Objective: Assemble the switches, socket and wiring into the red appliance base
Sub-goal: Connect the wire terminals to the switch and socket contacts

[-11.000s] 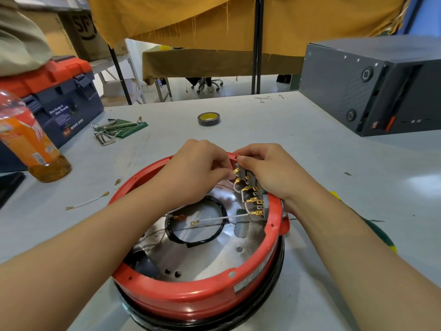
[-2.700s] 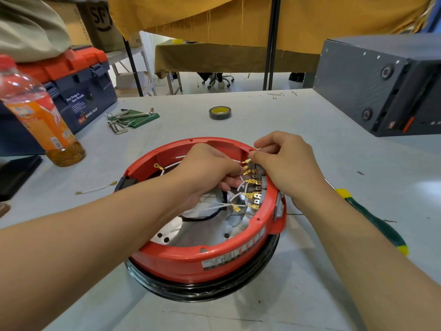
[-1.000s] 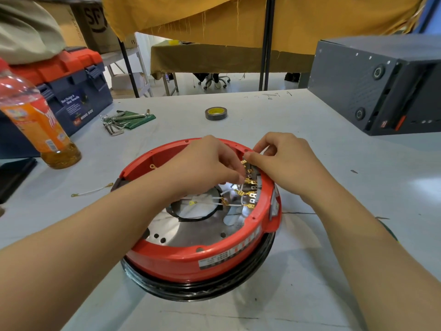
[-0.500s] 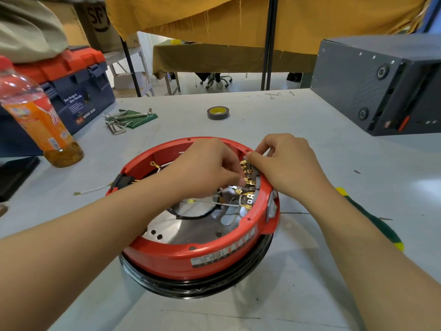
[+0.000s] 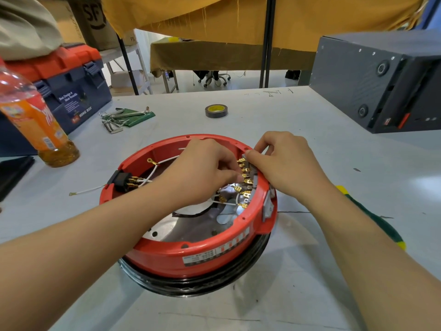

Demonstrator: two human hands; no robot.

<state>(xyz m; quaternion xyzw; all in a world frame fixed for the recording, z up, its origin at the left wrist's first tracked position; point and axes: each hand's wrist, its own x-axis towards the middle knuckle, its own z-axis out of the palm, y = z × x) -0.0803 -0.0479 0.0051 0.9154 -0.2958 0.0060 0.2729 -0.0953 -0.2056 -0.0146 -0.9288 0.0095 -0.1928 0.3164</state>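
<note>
Red appliance base (image 5: 191, 247): round, open side up, seated on a black ring (image 5: 191, 286), tilted slightly, resting on the grey tabletop (image 5: 298, 283). Shiny metal plate (image 5: 181, 225) inside, with small holes and a dark-edged round opening. White label strip on the near outer wall. Black socket (image 5: 120, 182) set in the left wall, brass terminals pointing inward, white wires (image 5: 152, 172) running from them. Grey switch block (image 5: 253, 180) against the right inner wall, a column of brass spade terminals (image 5: 245, 182) facing inward, some with white wires attached. Grey rocker faces (image 5: 268, 206) showing on the outer right wall.
</note>
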